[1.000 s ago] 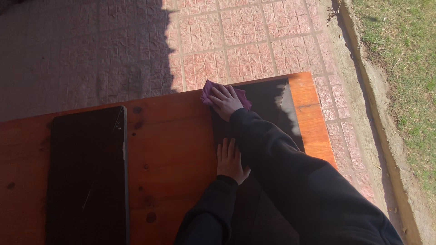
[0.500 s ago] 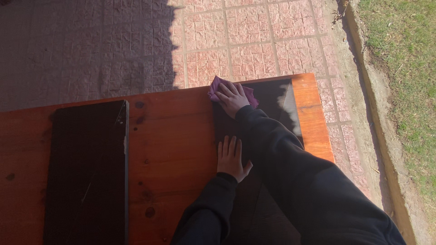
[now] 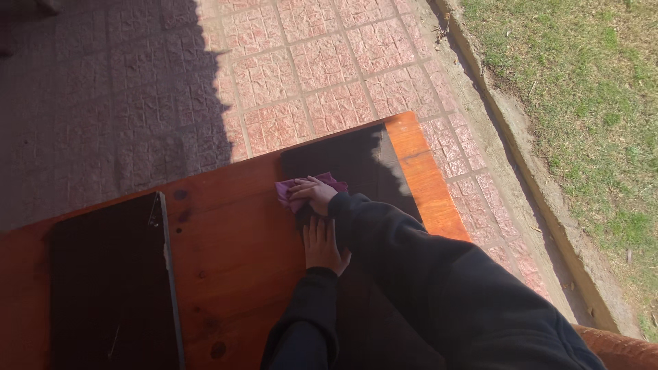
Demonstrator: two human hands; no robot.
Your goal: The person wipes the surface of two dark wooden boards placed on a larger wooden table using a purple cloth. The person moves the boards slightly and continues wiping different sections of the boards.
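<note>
Purple cloth (image 3: 296,190) lies bunched under the right hand (image 3: 315,194), fingers pressed onto it atop a dark glass panel (image 3: 356,161) at the wooden surface's (image 3: 233,233) far right, while the left hand (image 3: 322,243) rests flat, fingers together, steadying the panel.

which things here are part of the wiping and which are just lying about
In use:
- purple cloth, under the right hand
- dark panel being wiped
- left hand, flat at the panel's edge
- wooden table under it all

Lying about:
- second dark panel on the table's left, untouched
</note>
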